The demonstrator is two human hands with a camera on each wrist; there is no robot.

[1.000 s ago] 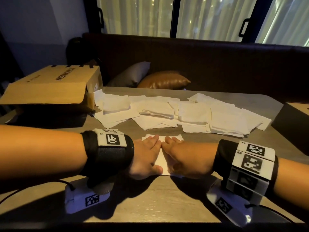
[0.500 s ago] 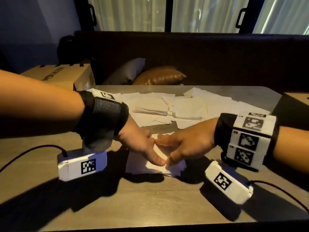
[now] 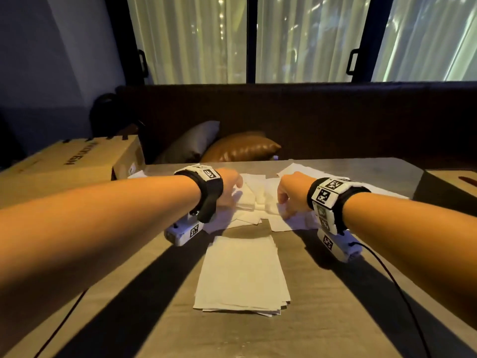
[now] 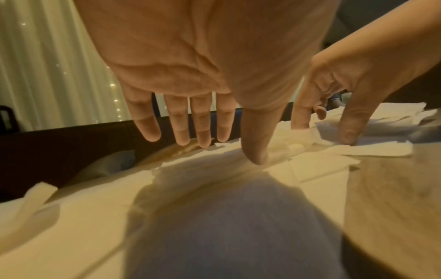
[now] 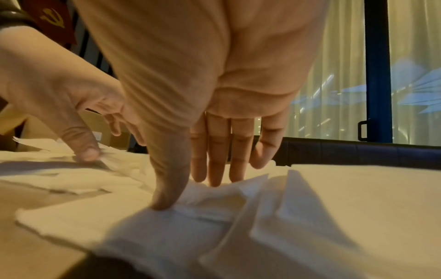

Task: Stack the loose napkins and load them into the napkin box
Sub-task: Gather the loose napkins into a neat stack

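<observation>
A squared stack of white napkins (image 3: 242,272) lies on the table (image 3: 335,306) near me, with no hand on it. Beyond it the loose napkins (image 3: 254,200) are spread in a heap. My left hand (image 3: 229,189) is over the heap's left part, fingers straight (image 4: 203,132), thumb tip touching a napkin (image 4: 214,169). My right hand (image 3: 289,195) rests on the heap's right part, straight fingers (image 5: 214,169) and thumb pressing a rumpled napkin (image 5: 214,200). The dark napkin box (image 3: 449,184) stands at the table's right edge.
A large cardboard box (image 3: 69,164) sits at the table's left. Behind the table runs a dark bench with a grey cushion (image 3: 191,140) and a brown cushion (image 3: 242,148). Cables trail from both wrist cameras across the table, the right cable (image 3: 392,280) in plain sight.
Both hands have left the stacked napkins near me and reached forward onto the loose heap. The stack now lies free on the table.
</observation>
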